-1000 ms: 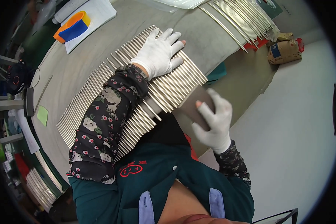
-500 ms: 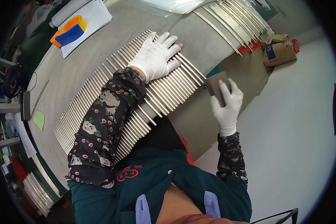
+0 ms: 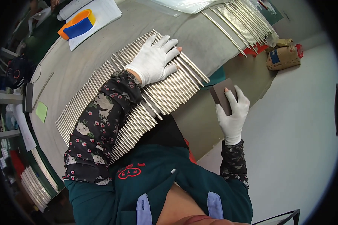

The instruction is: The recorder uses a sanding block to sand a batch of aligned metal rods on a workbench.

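A row of silvery metal rods lies side by side on the grey table, close in front of my body. My left hand, in a white glove with some fingertips bare, rests spread and flat across the rods toward their far ends. Off to the right, beyond the table edge, my right hand is raised in a similar glove. Its fingers and thumb grip a flat, grey-brown rectangular block, held apart from the rods. My left forearm hides part of the row.
More rods lie at the far right of the table. A blue and orange tape roll sits on white papers at far left. A green paper slip lies at left. A brown sack stands beyond the table.
My right hand has moved slightly down and to the right with the block, whose broad face shows more. My left hand stays flat on the rods. The whole view has shifted slightly.
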The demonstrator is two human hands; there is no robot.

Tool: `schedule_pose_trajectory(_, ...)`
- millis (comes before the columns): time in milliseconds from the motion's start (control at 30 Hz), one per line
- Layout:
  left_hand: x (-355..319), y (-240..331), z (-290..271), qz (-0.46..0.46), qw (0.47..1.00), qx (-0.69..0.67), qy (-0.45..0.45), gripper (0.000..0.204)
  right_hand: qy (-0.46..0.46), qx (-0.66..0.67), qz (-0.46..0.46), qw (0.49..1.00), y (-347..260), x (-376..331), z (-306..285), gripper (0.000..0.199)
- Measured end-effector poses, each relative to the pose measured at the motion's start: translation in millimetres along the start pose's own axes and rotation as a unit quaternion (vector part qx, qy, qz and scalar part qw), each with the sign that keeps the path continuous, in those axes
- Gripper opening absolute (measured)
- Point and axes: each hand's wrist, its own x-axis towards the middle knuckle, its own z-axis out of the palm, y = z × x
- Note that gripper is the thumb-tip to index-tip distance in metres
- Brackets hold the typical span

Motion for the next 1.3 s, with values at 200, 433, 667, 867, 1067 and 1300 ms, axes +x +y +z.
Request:
schedule_pose_trajectory(200,-1,-2,1,0.003,1.000,-0.023,-0.008,0.058,-0.018,0.014,-0.029,0.999,-8,15,-2,0.057)
schedule_pose_trajectory(433,2,-3,2,-0.004,1.000,-0.015,-0.008,0.060,-0.029,0.020,-0.041,0.999,-17,14,0,0.057)
schedule_pose_trajectory(667,-1,-4,-3,0.003,0.999,-0.035,0.002,0.060,-0.038,0.032,-0.066,0.997,-27,26,4,0.057)
schedule_pose_trajectory(867,-78,11,-83,-0.016,0.986,-0.097,0.133,0.059,0.020,0.032,-0.086,0.996,-27,98,41,0.057)
schedule_pose_trajectory(1067,-281,60,-173,-0.324,0.803,-0.498,-0.041,0.018,-0.057,-0.011,-0.136,0.989,21,126,69,0.040)
schedule_pose_trajectory(1300,-508,179,-20,-0.689,0.335,-0.637,-0.082,0.019,-0.034,0.151,-0.082,0.985,12,108,52,0.032)
